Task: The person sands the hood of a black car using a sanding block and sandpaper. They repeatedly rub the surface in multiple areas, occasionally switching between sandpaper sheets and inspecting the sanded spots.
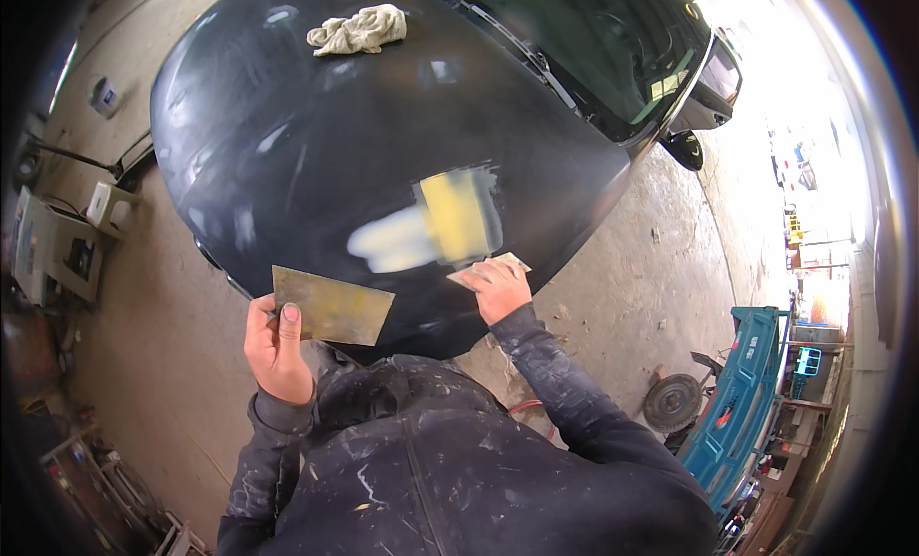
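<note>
My left hand (282, 350) grips a wide, flat metal plate (335, 312) with faint yellow smears, held over the near edge of the dark car hood (249, 144). My right hand (496, 293) is closed on a thin, flat spreader (514, 262), partly hidden by my fingers, at the lower edge of a yellow filler patch (448, 211) on the hood. A pale, whitish smear (388, 243) lies just left of the yellow patch. A crumpled cream cloth (359, 29) rests near the top of the hood.
A windshield (584, 29) and mirror (708, 87) are at upper right. A bucket (103, 94), stool (110, 206) and metal box (53, 245) stand left on the concrete floor (613, 269). A loose tire (670, 403) and teal panel (732, 403) are at lower right.
</note>
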The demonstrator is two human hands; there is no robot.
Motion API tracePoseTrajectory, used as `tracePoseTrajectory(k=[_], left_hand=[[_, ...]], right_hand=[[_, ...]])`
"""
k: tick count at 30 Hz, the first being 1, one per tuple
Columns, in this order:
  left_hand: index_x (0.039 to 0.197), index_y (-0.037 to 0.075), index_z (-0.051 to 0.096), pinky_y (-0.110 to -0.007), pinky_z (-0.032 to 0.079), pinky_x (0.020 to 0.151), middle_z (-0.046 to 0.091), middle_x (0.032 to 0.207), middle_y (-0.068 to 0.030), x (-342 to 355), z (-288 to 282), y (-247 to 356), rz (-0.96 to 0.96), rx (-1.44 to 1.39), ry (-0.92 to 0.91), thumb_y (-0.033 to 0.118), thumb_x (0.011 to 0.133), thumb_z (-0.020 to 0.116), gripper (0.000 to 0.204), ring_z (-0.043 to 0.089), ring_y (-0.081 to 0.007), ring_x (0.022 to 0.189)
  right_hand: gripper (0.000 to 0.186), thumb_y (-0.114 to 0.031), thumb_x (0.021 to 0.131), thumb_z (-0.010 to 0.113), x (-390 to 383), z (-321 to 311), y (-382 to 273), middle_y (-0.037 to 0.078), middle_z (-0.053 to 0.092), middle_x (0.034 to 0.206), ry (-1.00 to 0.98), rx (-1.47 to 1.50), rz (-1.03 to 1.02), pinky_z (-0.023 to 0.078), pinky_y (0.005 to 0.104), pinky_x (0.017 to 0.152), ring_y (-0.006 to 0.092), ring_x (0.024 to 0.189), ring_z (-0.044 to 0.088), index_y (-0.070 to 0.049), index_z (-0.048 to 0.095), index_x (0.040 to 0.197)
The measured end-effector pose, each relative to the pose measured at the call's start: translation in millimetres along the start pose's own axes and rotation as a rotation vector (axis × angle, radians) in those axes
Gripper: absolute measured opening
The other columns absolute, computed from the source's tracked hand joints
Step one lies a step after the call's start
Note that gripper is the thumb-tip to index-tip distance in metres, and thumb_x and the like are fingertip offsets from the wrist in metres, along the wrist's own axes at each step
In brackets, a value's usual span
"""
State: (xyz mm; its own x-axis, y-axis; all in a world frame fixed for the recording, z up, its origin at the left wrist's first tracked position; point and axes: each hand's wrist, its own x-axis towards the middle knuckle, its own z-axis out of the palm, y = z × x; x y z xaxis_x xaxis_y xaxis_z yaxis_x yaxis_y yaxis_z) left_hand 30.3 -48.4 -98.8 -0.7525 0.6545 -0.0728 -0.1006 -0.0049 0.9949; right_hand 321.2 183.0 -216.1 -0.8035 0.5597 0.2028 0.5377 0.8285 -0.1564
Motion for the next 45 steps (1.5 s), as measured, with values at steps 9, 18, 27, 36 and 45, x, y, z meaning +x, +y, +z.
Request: tracePoseTrajectory(k=[9,18,27,36,45], left_hand=[[0.121,0.003,0.059,-0.024,0.054,0.075,0.071,0.099,-0.0014,6.2,24.5,14.7,-0.172,-0.262,-0.139,0.021,0.114,0.061,0.020,0.063,-0.0058,0.083],[0.120,0.003,0.058,-0.021,0.047,0.072,0.071,0.100,-0.0001,14.8,19.2,30.1,0.013,-0.353,0.010,0.016,0.113,0.062,0.015,0.062,-0.0045,0.083],[0.119,0.007,0.059,-0.021,0.048,0.069,0.073,0.101,0.0008,23.4,-8.4,17.9,0.006,-0.456,0.139,0.017,0.112,0.063,0.014,0.065,-0.0054,0.082],[0.121,0.006,0.060,-0.024,0.051,0.069,0.072,0.097,0.0019,12.2,-9.8,15.2,-0.036,-0.485,0.163,0.013,0.113,0.059,0.011,0.066,-0.0057,0.079],[0.119,0.007,0.062,-0.023,0.048,0.065,0.072,0.096,0.0024,8.0,-24.9,10.0,-0.030,-0.456,0.173,0.014,0.113,0.060,0.010,0.064,-0.0045,0.076]], right_hand=[[0.050,0.005,0.102,0.050,64.6,-107.3,-81.1,0.022,0.063,0.151,0.308,2.230,0.333,0.052,0.0405,0.110,0.0309,0.140,0.061,0.004,0.059,0.151],[0.049,-0.006,0.106,0.051,59.2,-117.4,-79.5,0.013,0.073,0.137,-0.480,1.442,0.300,0.048,0.0322,0.113,0.0188,0.128,0.066,0.009,0.057,0.152],[0.044,0.002,0.099,0.052,114.1,-14.9,76.4,0.012,0.075,0.134,0.483,1.305,0.651,0.057,0.0472,0.107,0.0336,0.119,0.074,0.000,0.065,0.141],[0.043,-0.026,0.101,0.056,166.2,46.5,42.6,0.003,0.071,0.137,-0.007,-0.143,-0.048,0.034,0.0534,0.121,0.0285,0.138,0.060,-0.041,0.070,0.140],[0.048,-0.017,0.101,0.057,164.8,67.1,46.4,0.002,0.069,0.140,-0.040,-0.127,-0.034,0.035,0.0520,0.121,0.0288,0.141,0.058,-0.039,0.069,0.142]])
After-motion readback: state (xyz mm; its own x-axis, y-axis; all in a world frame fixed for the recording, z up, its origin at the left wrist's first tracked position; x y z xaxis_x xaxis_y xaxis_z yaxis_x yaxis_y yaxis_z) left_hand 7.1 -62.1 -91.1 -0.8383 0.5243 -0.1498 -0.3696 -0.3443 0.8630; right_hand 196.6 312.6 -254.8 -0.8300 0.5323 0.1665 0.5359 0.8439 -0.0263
